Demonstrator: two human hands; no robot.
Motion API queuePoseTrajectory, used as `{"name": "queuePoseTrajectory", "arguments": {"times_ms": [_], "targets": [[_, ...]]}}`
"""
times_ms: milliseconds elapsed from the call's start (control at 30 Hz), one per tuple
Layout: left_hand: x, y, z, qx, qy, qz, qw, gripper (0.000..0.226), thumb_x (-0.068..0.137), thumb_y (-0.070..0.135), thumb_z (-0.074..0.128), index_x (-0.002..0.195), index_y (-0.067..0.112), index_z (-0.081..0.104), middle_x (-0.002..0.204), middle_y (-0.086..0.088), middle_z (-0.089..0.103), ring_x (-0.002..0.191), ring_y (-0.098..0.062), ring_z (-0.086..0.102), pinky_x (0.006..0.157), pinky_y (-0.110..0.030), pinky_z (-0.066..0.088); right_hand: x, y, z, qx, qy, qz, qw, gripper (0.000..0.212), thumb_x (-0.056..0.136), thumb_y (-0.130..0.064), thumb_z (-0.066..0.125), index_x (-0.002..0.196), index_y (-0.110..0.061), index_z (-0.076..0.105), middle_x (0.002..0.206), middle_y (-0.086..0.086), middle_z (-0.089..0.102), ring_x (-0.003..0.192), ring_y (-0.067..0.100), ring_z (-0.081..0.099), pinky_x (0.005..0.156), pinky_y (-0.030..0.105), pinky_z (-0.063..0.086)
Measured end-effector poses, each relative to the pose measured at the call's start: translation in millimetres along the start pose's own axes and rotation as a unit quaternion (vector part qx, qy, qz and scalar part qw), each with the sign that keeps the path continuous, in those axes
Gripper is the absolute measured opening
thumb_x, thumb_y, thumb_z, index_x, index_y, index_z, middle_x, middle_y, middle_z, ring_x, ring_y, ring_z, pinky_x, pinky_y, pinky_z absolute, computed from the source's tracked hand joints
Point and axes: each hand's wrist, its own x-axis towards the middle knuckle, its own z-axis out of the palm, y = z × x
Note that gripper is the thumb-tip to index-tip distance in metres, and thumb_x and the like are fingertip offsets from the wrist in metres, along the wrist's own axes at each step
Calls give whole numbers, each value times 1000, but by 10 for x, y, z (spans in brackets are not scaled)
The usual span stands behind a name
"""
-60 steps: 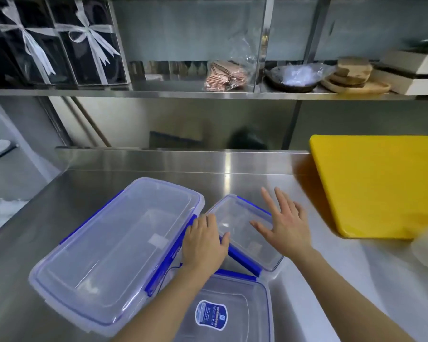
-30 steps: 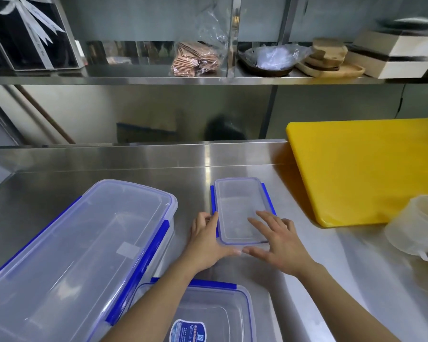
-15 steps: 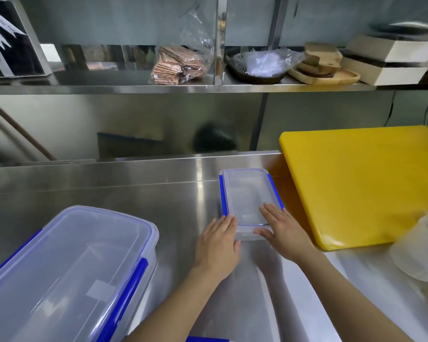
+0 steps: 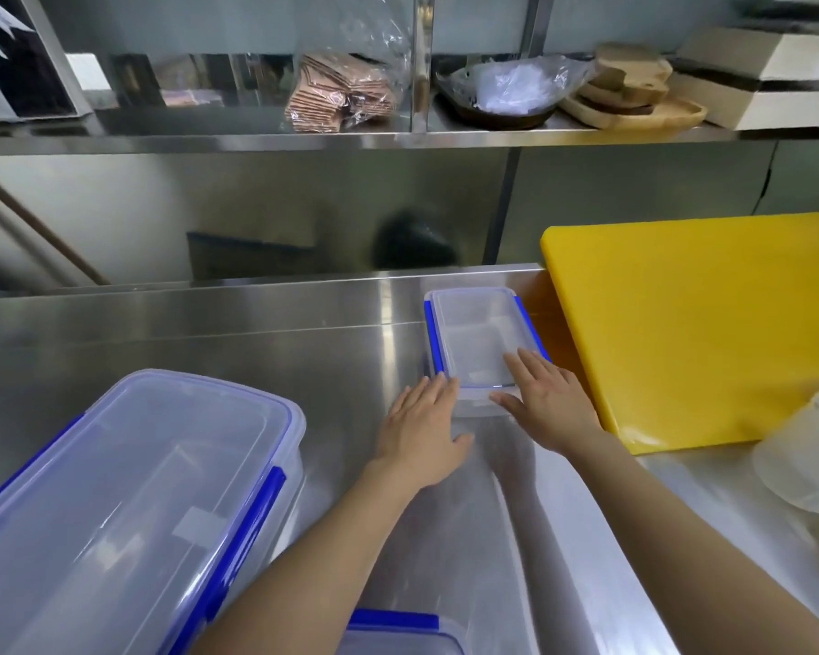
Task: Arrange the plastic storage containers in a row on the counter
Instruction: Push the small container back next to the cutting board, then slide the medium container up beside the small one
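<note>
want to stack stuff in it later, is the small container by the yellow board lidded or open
Lidded: the small container wears a clear lid with blue clips folded down both long sides. It looks empty.

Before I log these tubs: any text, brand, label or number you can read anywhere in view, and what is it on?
No readable text anywhere in view.
Large container: a small pale rectangular sticker shows through its lid, blank or too blurred to read.
Small container: no print visible.
Nearest container: only its far edge shows; no label visible.
Yellow board: plain.
Shelf packages: no legible print.
</note>
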Motion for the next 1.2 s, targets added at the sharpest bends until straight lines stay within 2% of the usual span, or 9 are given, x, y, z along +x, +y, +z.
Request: {"name": "queuePoseTrajectory", "arguments": {"times_ms": [100,233,400,567,700,833,967,1100,1200], "targets": [[-214,-18,-189,-36,12,-35,999,67,86,49,49,143,23,27,149,-1,38,132,-25,40,104,-37,33,-147,-152,-95,21,47,-13,999,63,91,-50,36,142,-16,23,151,8,33,135,28,34,106,41,33],[-611,-102,-428,-54,-11,-81,995,63,85,57,46,137,22,37,142,-2,47,125,-25,48,97,-40,43,-422,-463,-198,115,27,-42,992,54,89,-44,48,135,-17,37,137,8,50,114,28,55,89,40,47],[-1216,-139,-664,-117,-45,-95,988,62,81,59,51,132,25,43,132,-1,55,114,-19,55,92,-39,48,-839,-850,-253,196,-78,-91,973,44,87,-39,55,125,-20,49,119,7,62,94,20,60,85,37,52],[-1783,-106,-743,-145,-66,-93,983,63,79,59,56,131,28,44,131,-1,55,113,-17,54,95,-38,46,-1211,-1171,-228,199,-161,-157,954,43,87,-35,56,126,-20,50,117,6,64,96,18,60,89,32,49],[-2186,-131,-761,-152,-198,-76,965,84,70,65,63,141,37,27,146,7,40,131,-16,39,100,-32,36,-1461,-1363,-208,211,-209,-193,935,36,84,-38,60,116,-23,58,106,3,66,86,14,57,69,18,42],[-2424,-128,-734,-45,-246,-37,968,106,60,66,71,142,47,6,157,10,10,144,-17,5,112,-41,13,-1597,-1484,-115,206,-228,-211,928,31,85,-35,60,112,-21,58,102,-1,63,91,18,54,76,25,38],[-2559,-131,-607,2,-295,-26,955,130,54,58,80,139,48,-18,156,7,-25,140,-16,-28,113,-44,-8,-1672,-1478,-19,203,-213,-194,936,37,84,-37,61,113,-15,56,112,7,64,98,25,57,79,30,42],[-2615,-124,-420,38,-279,-10,959,143,48,51,85,132,49,-31,151,5,-36,133,-17,-40,107,-40,-20,-1740,-1393,51,220,-200,-179,938,35,83,-38,60,111,-17,56,111,9,66,94,24,59,79,33,47],[-2573,-127,-364,47,-247,29,967,139,49,51,84,136,48,-24,155,8,-26,138,-15,-32,105,-35,-15,-1772,-1281,107,222,-185,-155,945,38,82,-42,60,112,-19,55,110,8,66,91,22,59,77,31,48]]}}
